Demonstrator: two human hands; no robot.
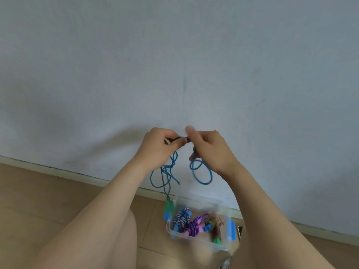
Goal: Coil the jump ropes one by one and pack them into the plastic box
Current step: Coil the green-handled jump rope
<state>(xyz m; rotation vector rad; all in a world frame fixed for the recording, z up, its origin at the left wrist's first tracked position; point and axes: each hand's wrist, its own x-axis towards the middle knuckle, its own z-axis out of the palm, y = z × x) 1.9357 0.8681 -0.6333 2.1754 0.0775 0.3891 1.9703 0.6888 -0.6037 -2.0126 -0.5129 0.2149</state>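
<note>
Blue rope (167, 168) (loops dangling) seems pinched in fingers (179, 142) of left hand (159, 146) and right hand (211, 150).

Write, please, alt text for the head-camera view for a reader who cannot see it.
The left hand and right hand grip a thin blue jump rope, loops dangling before a pale wall. Below, a clear plastic box on the floor holds coiled ropes.

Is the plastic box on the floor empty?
Not empty: the plastic box holds a purple rope, a striped rope and more.
</note>
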